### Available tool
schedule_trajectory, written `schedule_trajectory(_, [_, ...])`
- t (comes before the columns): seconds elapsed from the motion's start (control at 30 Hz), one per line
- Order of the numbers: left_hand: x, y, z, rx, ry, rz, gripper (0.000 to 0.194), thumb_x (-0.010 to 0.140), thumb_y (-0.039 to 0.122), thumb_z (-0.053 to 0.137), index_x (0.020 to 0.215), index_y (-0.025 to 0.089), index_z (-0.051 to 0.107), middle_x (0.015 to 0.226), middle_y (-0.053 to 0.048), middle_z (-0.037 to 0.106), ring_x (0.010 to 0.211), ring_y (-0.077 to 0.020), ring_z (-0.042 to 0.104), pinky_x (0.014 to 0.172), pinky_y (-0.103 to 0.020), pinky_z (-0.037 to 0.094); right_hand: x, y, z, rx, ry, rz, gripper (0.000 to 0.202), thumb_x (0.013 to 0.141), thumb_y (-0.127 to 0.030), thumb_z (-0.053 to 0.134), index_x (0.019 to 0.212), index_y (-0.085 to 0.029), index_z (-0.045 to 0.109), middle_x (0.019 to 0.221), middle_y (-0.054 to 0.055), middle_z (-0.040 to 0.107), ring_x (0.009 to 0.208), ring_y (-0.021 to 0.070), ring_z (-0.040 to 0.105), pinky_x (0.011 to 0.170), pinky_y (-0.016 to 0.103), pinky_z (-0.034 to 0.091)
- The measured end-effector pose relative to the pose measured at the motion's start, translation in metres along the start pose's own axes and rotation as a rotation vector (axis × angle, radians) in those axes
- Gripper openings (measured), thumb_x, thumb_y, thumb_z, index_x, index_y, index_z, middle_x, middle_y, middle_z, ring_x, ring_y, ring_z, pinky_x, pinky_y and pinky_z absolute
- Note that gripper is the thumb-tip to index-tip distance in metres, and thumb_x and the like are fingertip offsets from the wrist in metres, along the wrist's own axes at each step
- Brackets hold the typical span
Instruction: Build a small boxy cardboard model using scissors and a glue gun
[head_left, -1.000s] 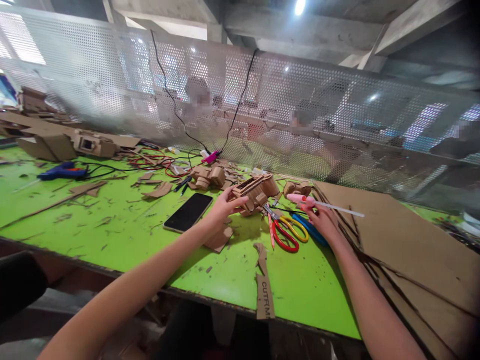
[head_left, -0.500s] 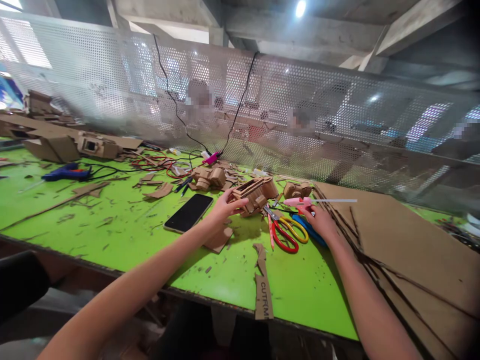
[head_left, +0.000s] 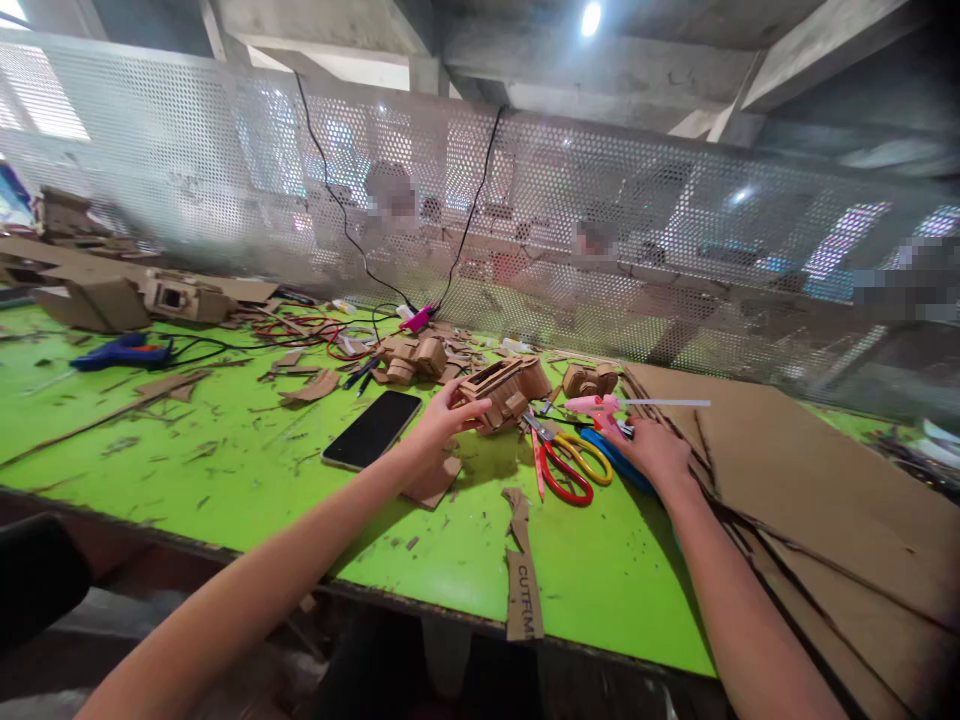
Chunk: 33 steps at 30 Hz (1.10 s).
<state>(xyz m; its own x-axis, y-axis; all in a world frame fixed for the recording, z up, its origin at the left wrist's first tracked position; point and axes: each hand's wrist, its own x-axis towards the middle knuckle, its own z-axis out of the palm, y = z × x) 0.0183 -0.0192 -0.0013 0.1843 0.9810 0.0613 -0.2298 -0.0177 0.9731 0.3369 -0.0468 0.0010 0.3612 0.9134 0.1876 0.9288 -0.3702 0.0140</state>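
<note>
On the green table, my left hand (head_left: 448,418) grips a cardboard model camera (head_left: 508,390) by its left side, thumb on the near face. A pink glue gun (head_left: 598,407) with a pale glue stick out of its back stands right of it. My right hand (head_left: 660,452) is at the glue gun's handle, its fingers loose and apart; whether a fingertip still touches is hard to see. Scissors with red and yellow handles (head_left: 568,478) lie between my hands, beside a pink pencil (head_left: 538,465). A blue-handled tool (head_left: 611,455) lies partly under my right hand.
A phone (head_left: 373,428) lies left of my left hand. Other cardboard cameras (head_left: 410,358) and scraps stand behind it. A blue glue gun (head_left: 122,351) lies far left. Large cardboard sheets (head_left: 817,470) cover the right side. A perforated screen (head_left: 600,290) runs along the back.
My right hand has loosened around the pink glue gun's handle and drawn back slightly to the right. The glue gun stays in place. My left hand keeps holding the cardboard camera.
</note>
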Motion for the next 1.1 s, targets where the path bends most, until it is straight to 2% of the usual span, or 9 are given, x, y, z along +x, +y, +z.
schedule_trajectory(0.17, [0.001,-0.001,0.0,-0.029,-0.032,0.022,0.06,0.064,0.037,0.078,0.115,0.021,0.054,0.101,-0.005,0.063,0.08,-0.0166,0.063,0.067,-0.027,0.05,-0.017,-0.011,-0.022,-0.123,-0.032,0.062,0.046,0.086,-0.057,0.045,0.092,-0.018,0.07,0.096,0.016,0.071,0.091,0.0338,0.066,0.071,0.041,0.048])
schedule_trajectory(0.27, [0.002,-0.004,0.001,-0.035,-0.055,0.031,0.059,0.064,0.037,0.079,0.114,0.02,0.054,0.104,-0.006,0.063,0.083,-0.0174,0.063,0.069,-0.027,0.051,-0.029,-0.025,-0.03,-0.045,0.059,0.017,0.041,0.089,-0.054,0.043,0.088,-0.021,0.069,0.086,0.013,0.071,0.081,0.0304,0.066,0.065,0.037,0.045])
schedule_trajectory(0.37, [0.003,-0.008,0.001,-0.047,-0.092,0.038,0.06,0.063,0.037,0.079,0.113,0.018,0.054,0.108,-0.008,0.062,0.09,-0.0198,0.063,0.073,-0.029,0.052,-0.043,-0.041,-0.031,0.092,0.154,-0.072,0.031,0.086,-0.05,0.051,0.085,-0.023,0.066,0.072,0.006,0.068,0.067,0.0236,0.064,0.057,0.029,0.038])
schedule_trajectory(0.43, [0.003,-0.01,0.002,-0.056,-0.1,0.028,0.062,0.062,0.037,0.08,0.115,0.018,0.053,0.114,-0.01,0.061,0.095,-0.0217,0.063,0.076,-0.031,0.052,-0.052,-0.051,-0.029,0.194,0.298,-0.143,0.025,0.084,-0.046,0.056,0.079,-0.022,0.062,0.063,0.002,0.064,0.058,0.0196,0.059,0.053,0.026,0.033])
schedule_trajectory(0.47, [0.003,-0.011,0.003,-0.059,-0.107,0.021,0.063,0.062,0.037,0.08,0.116,0.018,0.053,0.116,-0.011,0.061,0.097,-0.0227,0.063,0.077,-0.032,0.052,-0.055,-0.054,-0.028,0.253,0.409,-0.212,0.023,0.084,-0.043,0.057,0.078,-0.021,0.06,0.061,0.001,0.062,0.057,0.0182,0.058,0.052,0.026,0.033])
schedule_trajectory(0.53, [0.003,-0.012,0.004,-0.061,-0.128,0.01,0.064,0.061,0.036,0.08,0.116,0.018,0.053,0.117,-0.011,0.061,0.101,-0.0244,0.062,0.079,-0.033,0.053,-0.061,-0.06,-0.026,0.357,0.626,-0.479,0.017,0.085,-0.036,0.057,0.078,-0.02,0.058,0.066,0.001,0.063,0.062,0.0172,0.059,0.057,0.027,0.038])
schedule_trajectory(0.63, [0.001,-0.012,0.005,-0.041,-0.163,0.0,0.061,0.06,0.035,0.08,0.113,0.019,0.054,0.113,-0.01,0.064,0.104,-0.026,0.061,0.08,-0.035,0.053,-0.066,-0.064,-0.023,0.402,0.8,-0.926,0.008,0.087,-0.026,0.06,0.092,-0.02,0.058,0.084,0.004,0.066,0.078,0.0175,0.062,0.073,0.029,0.045])
schedule_trajectory(0.73, [-0.001,-0.012,0.006,-0.001,-0.181,-0.006,0.057,0.06,0.034,0.08,0.11,0.02,0.055,0.11,-0.009,0.066,0.105,-0.0263,0.061,0.083,-0.035,0.053,-0.068,-0.067,-0.021,0.343,0.843,-1.055,0.022,0.085,-0.022,0.063,0.106,-0.019,0.057,0.095,0.007,0.065,0.084,0.0189,0.06,0.078,0.032,0.046])
schedule_trajectory(1.1, [-0.011,-0.009,0.013,-0.037,-0.263,0.019,0.059,0.059,0.026,0.081,0.112,0.021,0.055,0.116,-0.009,0.066,0.111,-0.027,0.06,0.096,-0.041,0.047,-0.067,-0.069,-0.014,0.268,0.795,-1.015,0.018,0.088,-0.022,0.059,0.106,-0.021,0.06,0.096,0.006,0.062,0.085,0.0193,0.057,0.076,0.033,0.046])
